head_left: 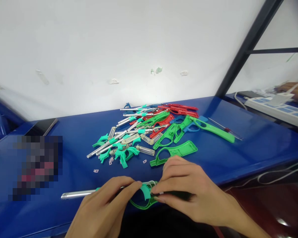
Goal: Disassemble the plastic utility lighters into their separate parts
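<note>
At the table's front edge, my left hand (103, 205) is closed on a green lighter shell half (142, 207). A silver metal tube (76, 194) sticks out to the left from under that hand. The teal trigger (146, 191) sits at the shell's loop, beside my left fingertips. My right hand (192, 185) is closed in a pinch on a small dark part (161, 193) at the shell, just right of the trigger. A white wire (151, 182) curves along the shell's upper edge. My fingers hide much of the shell and most of the dark part.
On the blue table (74, 145) lies a heap of metal tubes (99, 148), teal triggers (121, 155), clear fuel tanks (145, 150), green shell halves (182, 150) and red shells (181, 108). A screwdriver (227, 130) lies right. A power strip (278, 107) stands beyond the dark post.
</note>
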`<move>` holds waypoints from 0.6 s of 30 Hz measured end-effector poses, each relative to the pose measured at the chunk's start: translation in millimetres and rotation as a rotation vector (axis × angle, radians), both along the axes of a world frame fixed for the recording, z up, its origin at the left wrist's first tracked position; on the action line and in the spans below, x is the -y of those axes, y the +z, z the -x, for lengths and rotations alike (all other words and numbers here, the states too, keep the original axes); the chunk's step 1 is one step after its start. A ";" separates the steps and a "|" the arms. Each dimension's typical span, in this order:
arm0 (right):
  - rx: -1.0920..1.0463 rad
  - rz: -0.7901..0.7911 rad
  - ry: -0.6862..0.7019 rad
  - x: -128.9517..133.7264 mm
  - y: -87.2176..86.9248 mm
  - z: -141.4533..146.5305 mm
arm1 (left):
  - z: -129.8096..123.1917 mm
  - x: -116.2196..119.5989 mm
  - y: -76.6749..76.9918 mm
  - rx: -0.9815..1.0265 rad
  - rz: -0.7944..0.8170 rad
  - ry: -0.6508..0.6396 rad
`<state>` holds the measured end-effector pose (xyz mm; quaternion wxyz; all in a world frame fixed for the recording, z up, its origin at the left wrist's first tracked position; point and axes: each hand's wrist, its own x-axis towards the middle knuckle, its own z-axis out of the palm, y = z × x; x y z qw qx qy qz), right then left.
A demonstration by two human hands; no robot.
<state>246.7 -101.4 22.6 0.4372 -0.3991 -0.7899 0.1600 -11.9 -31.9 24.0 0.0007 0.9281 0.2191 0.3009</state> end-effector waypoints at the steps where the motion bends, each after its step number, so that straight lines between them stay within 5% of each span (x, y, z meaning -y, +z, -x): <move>1: 0.001 -0.001 0.001 0.2 0.2 0.1 | 0.6 -0.1 -0.7 -0.004 -0.006 0.002; 18: 0.007 0.002 0.017 0.9 -0.2 -0.1 | -3.4 1.9 0.5 0.031 0.039 -0.028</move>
